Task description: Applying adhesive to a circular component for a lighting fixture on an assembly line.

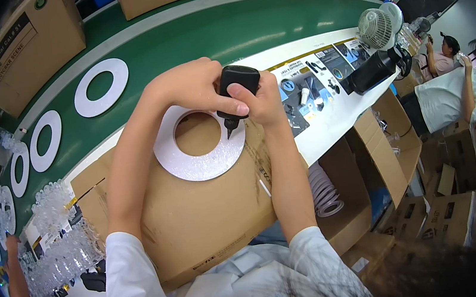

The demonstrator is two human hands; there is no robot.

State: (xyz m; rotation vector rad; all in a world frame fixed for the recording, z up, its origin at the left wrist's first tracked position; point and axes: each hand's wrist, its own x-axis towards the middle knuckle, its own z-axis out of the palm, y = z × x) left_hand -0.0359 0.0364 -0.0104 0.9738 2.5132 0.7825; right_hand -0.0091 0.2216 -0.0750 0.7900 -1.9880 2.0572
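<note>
Both hands (225, 93) grip black bottle (235, 95), nozzle at ring (201, 165) inner edge

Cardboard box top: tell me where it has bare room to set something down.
The cardboard box is bare below the white ring, between the two forearms. The green belt is bare right of the rings lying on it. Crowded: the box's upper part, where both hands hold a black bottle.

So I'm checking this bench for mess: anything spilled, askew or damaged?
Nothing stands out. The white ring lies flat on the box, and both hands hold the black bottle tip-down over it; no spill shows.
</note>
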